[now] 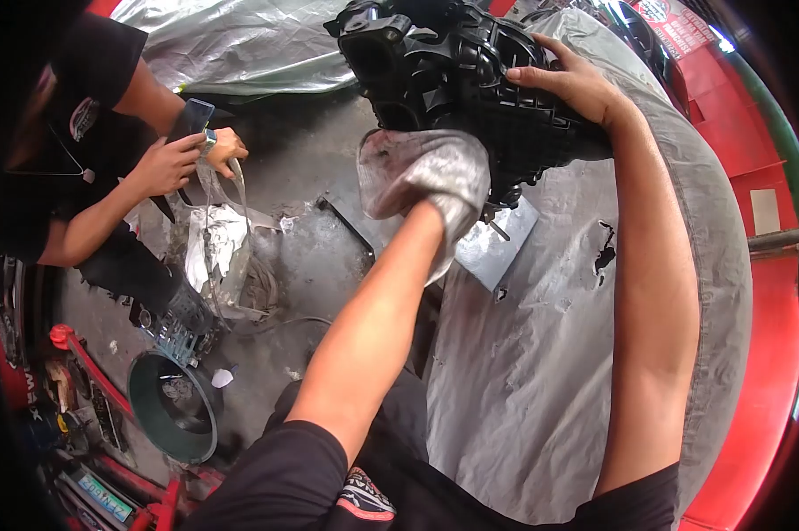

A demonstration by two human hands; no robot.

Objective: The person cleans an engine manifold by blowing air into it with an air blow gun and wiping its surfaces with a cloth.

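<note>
A black plastic engine part, which looks like an intake manifold (470,66), is held up over the grey cover at the top of the view. My right hand (581,84) grips its right side, with the thumb and fingers over the upper edge. A stained, light grey rag (408,168) wraps my left hand (430,212), so only the wrist shows. The rag presses against the lower left of the manifold, and the fingers under it are hidden.
A grey cover (523,372) with torn spots drapes the surface before me; a metallic sheet (497,243) lies there. At left a co-worker (81,150) holds a phone (194,117) near a plastic bag (215,243). A dark green basin (174,407) and red jack handle (90,363) are on the floor.
</note>
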